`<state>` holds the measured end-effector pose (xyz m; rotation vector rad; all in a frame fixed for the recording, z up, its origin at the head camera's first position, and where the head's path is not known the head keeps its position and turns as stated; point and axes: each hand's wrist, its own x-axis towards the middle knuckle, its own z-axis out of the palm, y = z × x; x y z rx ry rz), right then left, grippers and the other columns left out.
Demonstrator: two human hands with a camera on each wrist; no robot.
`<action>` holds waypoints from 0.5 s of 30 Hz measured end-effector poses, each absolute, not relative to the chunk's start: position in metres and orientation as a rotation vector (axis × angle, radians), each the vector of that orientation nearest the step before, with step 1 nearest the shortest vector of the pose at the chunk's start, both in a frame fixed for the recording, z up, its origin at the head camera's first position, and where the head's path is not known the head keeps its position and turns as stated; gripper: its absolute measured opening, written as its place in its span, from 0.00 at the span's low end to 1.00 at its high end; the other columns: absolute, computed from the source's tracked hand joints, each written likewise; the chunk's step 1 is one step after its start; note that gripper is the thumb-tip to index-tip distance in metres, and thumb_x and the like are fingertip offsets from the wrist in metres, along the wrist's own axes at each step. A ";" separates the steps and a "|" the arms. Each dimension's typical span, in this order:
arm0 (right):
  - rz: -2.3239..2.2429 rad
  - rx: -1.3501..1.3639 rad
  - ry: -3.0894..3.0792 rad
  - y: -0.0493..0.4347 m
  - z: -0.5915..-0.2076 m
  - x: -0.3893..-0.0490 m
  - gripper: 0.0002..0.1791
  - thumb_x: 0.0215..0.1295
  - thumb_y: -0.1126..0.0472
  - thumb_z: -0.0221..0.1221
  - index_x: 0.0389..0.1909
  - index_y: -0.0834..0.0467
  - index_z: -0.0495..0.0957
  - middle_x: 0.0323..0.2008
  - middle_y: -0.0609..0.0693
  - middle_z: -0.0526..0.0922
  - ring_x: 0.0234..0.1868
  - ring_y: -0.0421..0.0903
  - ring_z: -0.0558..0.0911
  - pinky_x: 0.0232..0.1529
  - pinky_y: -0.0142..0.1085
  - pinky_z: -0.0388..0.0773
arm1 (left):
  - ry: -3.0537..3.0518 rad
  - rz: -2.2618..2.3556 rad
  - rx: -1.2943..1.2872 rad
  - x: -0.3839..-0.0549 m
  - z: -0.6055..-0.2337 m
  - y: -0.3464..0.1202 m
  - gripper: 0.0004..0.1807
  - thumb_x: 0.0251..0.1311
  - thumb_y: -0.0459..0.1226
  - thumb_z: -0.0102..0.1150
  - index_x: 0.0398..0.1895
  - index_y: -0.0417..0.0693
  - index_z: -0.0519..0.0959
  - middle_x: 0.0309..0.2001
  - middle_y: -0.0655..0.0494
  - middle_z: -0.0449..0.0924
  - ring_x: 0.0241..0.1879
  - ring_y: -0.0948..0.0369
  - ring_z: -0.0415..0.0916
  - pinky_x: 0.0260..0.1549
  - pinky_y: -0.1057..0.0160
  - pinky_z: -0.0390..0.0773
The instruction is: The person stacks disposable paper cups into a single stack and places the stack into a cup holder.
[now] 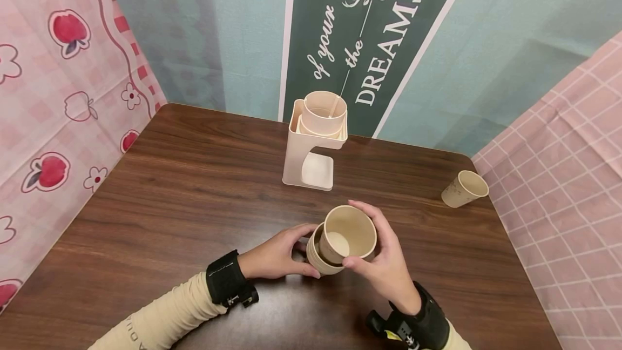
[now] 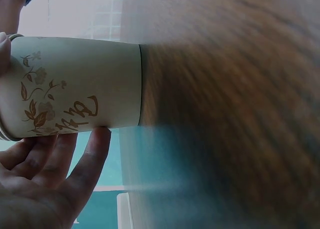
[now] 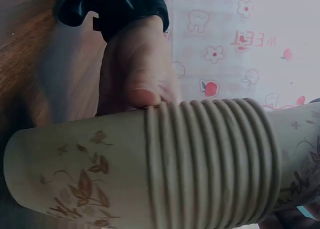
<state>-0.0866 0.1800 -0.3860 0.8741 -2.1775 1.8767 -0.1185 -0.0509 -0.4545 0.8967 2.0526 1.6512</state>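
Note:
A stack of beige paper cups (image 1: 315, 257), nested with several rims showing, is in my left hand (image 1: 277, 255), thumb on the near side and fingers round the far side. In the right wrist view the ridged rims of the stack (image 3: 210, 159) are close up, with the left thumb against them. My right hand (image 1: 389, 263) grips a single paper cup (image 1: 357, 226) between thumb and fingers, tilted at the mouth of the stack. Floral print and brown lettering mark the stack's lowest cup (image 2: 80, 84). Whether the stack touches the table cannot be told.
Behind the hands stands a pale pink C-shaped stand (image 1: 293, 155) with a round container (image 1: 323, 120) on top. Another paper cup (image 1: 457, 193) tilts near the table's right edge. Fabric hangings (image 1: 194, 31) border the brown wooden table (image 1: 194, 177).

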 end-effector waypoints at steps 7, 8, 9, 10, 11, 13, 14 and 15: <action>1.861 0.840 -2.234 0.179 -0.395 -0.087 0.45 0.60 0.42 0.71 0.72 0.59 0.66 0.64 0.59 0.75 0.59 0.46 0.77 0.58 0.31 0.75 | 2.063 1.650 0.902 -0.119 -0.454 -0.052 0.43 0.52 0.37 0.79 0.71 0.43 0.68 0.65 0.53 0.74 0.54 0.63 0.80 0.56 0.64 0.80; 1.858 0.836 -2.246 0.179 -0.396 -0.087 0.45 0.60 0.42 0.71 0.72 0.58 0.66 0.64 0.59 0.75 0.59 0.46 0.77 0.58 0.31 0.75 | 2.066 1.649 0.906 -0.119 -0.454 -0.052 0.43 0.52 0.37 0.79 0.71 0.43 0.68 0.64 0.52 0.74 0.54 0.63 0.80 0.55 0.64 0.80; 1.853 0.834 -2.257 0.179 -0.398 -0.087 0.45 0.60 0.42 0.71 0.73 0.58 0.66 0.64 0.59 0.75 0.59 0.46 0.77 0.58 0.31 0.75 | 2.067 1.651 0.912 -0.119 -0.454 -0.052 0.43 0.52 0.37 0.79 0.71 0.42 0.68 0.64 0.51 0.74 0.54 0.63 0.80 0.55 0.64 0.80; 1.849 0.834 -2.265 0.178 -0.399 -0.086 0.45 0.60 0.43 0.71 0.73 0.58 0.66 0.64 0.59 0.75 0.59 0.46 0.77 0.58 0.31 0.75 | 2.065 1.654 0.916 -0.119 -0.455 -0.052 0.42 0.53 0.37 0.79 0.71 0.42 0.68 0.64 0.50 0.75 0.54 0.63 0.80 0.55 0.63 0.80; 1.845 0.833 -2.271 0.178 -0.400 -0.086 0.45 0.60 0.43 0.71 0.73 0.58 0.66 0.63 0.59 0.76 0.59 0.47 0.77 0.58 0.31 0.75 | 2.063 1.658 0.920 -0.119 -0.455 -0.052 0.42 0.53 0.37 0.79 0.70 0.41 0.68 0.64 0.50 0.75 0.54 0.62 0.80 0.55 0.63 0.80; 1.840 0.827 -2.282 0.178 -0.403 -0.086 0.45 0.60 0.43 0.72 0.73 0.58 0.66 0.62 0.58 0.77 0.58 0.47 0.78 0.58 0.31 0.74 | 2.053 1.668 0.928 -0.119 -0.455 -0.052 0.41 0.53 0.37 0.79 0.70 0.40 0.68 0.63 0.47 0.75 0.54 0.62 0.80 0.56 0.63 0.80; 1.835 0.825 -2.287 0.178 -0.405 -0.085 0.45 0.60 0.44 0.72 0.72 0.58 0.66 0.61 0.58 0.77 0.58 0.46 0.78 0.58 0.31 0.74 | 2.049 1.671 0.931 -0.119 -0.455 -0.052 0.41 0.53 0.36 0.78 0.70 0.39 0.68 0.63 0.47 0.75 0.54 0.61 0.80 0.56 0.63 0.80; 1.828 0.822 -2.293 0.178 -0.406 -0.085 0.45 0.60 0.44 0.72 0.72 0.59 0.66 0.62 0.57 0.77 0.59 0.46 0.77 0.59 0.31 0.73 | 2.046 1.673 0.927 -0.118 -0.455 -0.052 0.41 0.53 0.36 0.78 0.69 0.39 0.69 0.63 0.47 0.75 0.54 0.61 0.80 0.56 0.63 0.80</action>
